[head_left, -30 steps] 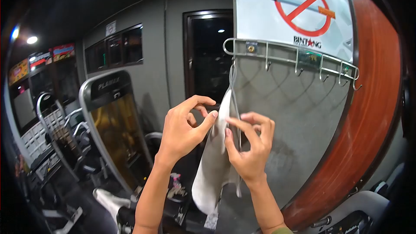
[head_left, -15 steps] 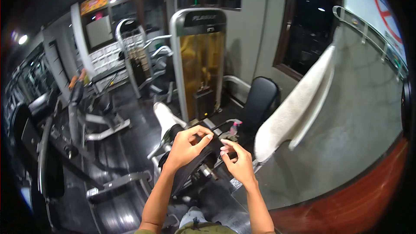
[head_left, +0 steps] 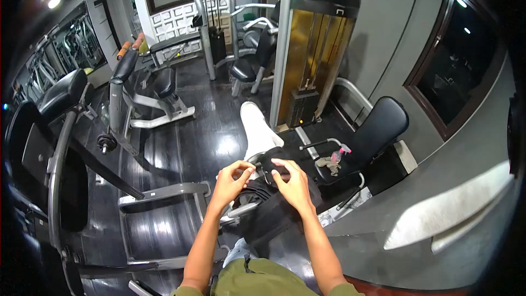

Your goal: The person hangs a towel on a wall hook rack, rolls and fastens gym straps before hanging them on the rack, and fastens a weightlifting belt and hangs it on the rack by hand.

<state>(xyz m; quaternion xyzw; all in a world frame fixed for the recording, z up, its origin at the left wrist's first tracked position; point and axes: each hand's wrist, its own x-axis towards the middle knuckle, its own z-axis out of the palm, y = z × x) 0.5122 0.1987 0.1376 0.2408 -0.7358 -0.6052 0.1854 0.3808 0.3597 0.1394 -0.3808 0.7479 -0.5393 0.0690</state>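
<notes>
My left hand [head_left: 231, 182] is in front of my body, its thumb and fingers curved and apart with nothing between them. Close by on the right, my right hand [head_left: 291, 182] has its fingers spread and holds nothing. Beneath both hands are a black cloth-like item [head_left: 274, 208] and part of a metal frame. A white towel [head_left: 257, 129] drapes just beyond my hands. Another white towel [head_left: 449, 208] hangs along the grey wall at the right, away from my hands.
A Plamax weight machine [head_left: 315, 49] stands ahead. To its right is a black padded seat [head_left: 383, 126], with a pink-topped bottle [head_left: 341, 153] and a cloth beside it. Benches and metal frames [head_left: 164, 192] stand at the left on the dark floor.
The view has swung left and down, away from the wall rack and sign. My hands have moved away from the hanging towel, which now appears at the far right.
</notes>
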